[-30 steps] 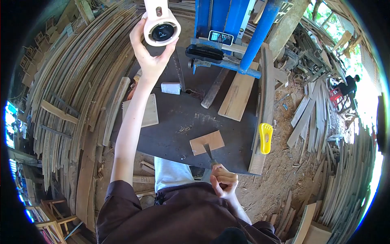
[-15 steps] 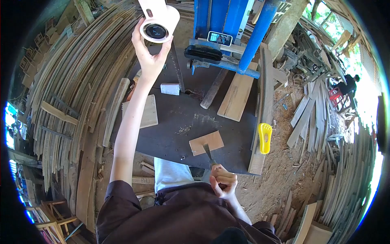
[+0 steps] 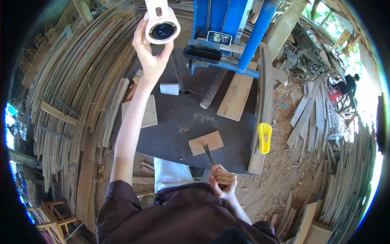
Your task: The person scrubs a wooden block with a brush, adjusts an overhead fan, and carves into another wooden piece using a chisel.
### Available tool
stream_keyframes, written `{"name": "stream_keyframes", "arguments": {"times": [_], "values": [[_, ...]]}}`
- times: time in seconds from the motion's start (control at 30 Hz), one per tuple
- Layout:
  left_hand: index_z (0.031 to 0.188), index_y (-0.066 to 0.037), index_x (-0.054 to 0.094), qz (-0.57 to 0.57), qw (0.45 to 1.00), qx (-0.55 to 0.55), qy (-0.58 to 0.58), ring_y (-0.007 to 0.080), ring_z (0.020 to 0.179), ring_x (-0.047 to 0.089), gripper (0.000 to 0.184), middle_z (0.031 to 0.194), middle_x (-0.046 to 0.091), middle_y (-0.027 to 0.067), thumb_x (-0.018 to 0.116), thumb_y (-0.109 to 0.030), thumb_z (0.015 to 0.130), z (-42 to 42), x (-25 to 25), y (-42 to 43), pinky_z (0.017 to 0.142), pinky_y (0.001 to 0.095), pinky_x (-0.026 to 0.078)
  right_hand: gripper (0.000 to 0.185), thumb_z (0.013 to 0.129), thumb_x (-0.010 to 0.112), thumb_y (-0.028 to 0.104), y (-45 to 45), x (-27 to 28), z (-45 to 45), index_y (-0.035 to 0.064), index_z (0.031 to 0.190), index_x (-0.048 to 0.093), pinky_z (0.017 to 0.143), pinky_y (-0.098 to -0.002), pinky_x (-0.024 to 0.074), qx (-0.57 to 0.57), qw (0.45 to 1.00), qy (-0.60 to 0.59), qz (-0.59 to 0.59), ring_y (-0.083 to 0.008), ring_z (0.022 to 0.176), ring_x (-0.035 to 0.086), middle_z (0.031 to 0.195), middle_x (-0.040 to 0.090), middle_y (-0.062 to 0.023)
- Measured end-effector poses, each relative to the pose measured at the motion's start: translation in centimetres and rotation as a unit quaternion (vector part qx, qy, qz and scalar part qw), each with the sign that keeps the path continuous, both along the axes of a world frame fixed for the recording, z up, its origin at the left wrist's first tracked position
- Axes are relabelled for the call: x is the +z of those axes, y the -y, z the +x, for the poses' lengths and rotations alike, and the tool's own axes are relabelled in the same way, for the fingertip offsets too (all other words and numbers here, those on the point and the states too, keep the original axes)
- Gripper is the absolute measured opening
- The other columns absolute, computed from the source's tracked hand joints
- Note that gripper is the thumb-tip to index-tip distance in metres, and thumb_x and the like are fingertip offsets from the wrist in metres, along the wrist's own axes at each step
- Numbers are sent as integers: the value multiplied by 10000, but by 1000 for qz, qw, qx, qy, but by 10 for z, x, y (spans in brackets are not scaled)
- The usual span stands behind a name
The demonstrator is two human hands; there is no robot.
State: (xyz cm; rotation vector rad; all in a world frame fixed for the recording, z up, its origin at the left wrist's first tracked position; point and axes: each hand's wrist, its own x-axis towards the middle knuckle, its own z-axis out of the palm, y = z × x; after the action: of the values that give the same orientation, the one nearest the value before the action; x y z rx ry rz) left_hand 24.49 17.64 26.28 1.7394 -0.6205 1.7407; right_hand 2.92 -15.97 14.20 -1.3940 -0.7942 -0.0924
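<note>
My left hand (image 3: pixel 152 57) is raised over the far left of the dark table (image 3: pixel 170 118). Its fingers and thumb grip a white handheld device (image 3: pixel 174 19) with a round black display. Close to my body, at the front edge, my right hand (image 3: pixel 223 181) is wrapped round the handle of a chisel (image 3: pixel 208 152). The blade points away from me, its tip over or on a small flat wood block (image 3: pixel 199 145); contact is not clear. Most of the chisel's handle is hidden in my fist.
A blue metal frame (image 3: pixel 221 63) stands at the back, with a phone (image 3: pixel 219 38) on it. A plank (image 3: pixel 237 97), a metal bar (image 3: pixel 213 89), a whitish block (image 3: pixel 169 88) and a square board (image 3: pixel 149 112) lie on the table. A yellow tray-like piece (image 3: pixel 265 138) sits at the right edge.
The white device has shifted slightly right and turned, so its round display faces me more fully. My right hand, the chisel and the wood block look unmoved.
</note>
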Motion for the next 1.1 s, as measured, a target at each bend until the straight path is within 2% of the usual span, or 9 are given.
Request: {"name": "stream_keyframes", "arguments": {"times": [0.27, 0.6, 0.77, 1.1], "values": [[1502, -30, 238, -27, 999, -17, -2, 285, 1304, 497, 950, 1451, 380, 189, 809, 59, 749, -3, 2, 4, 1113, 398, 402, 284, 787, 616, -120, 0, -1, -1, -8, 547, 511, 665, -374, 465, 1, 1000, -3, 6, -210, 496, 510, 549, 521, -74], [1491, -57, 293, -18, 999, -35, -3, 272, 1310, 490, 955, 1448, 369, 160, 865, -7, 728, -7, 4, 6, 1090, 392, 428, 268, 779, 620, -123, 0, -1, -1, -20, 555, 516, 675, -379, 473, 7, 1000, -4, 0, -210, 503, 516, 558, 532, -82], [1474, -60, 315, -13, 1000, -5, -11, 276, 1306, 493, 944, 1442, 361, 157, 878, -24, 718, -9, 5, 6, 1089, 389, 431, 266, 780, 621, -120, -1, 1, -2, -21, 556, 517, 680, -378, 474, 3, 1000, -5, -3, -210, 504, 519, 562, 536, -84], [1484, -46, 265, -20, 1000, -3, -8, 258, 1273, 513, 986, 1427, 398, 150, 880, -7, 714, -10, 8, 5, 1062, 366, 443, 259, 789, 622, -113, 0, 0, -2, -22, 564, 531, 688, -378, 474, 8, 1000, 1, -12, -212, 513, 538, 559, 543, -77]]}}
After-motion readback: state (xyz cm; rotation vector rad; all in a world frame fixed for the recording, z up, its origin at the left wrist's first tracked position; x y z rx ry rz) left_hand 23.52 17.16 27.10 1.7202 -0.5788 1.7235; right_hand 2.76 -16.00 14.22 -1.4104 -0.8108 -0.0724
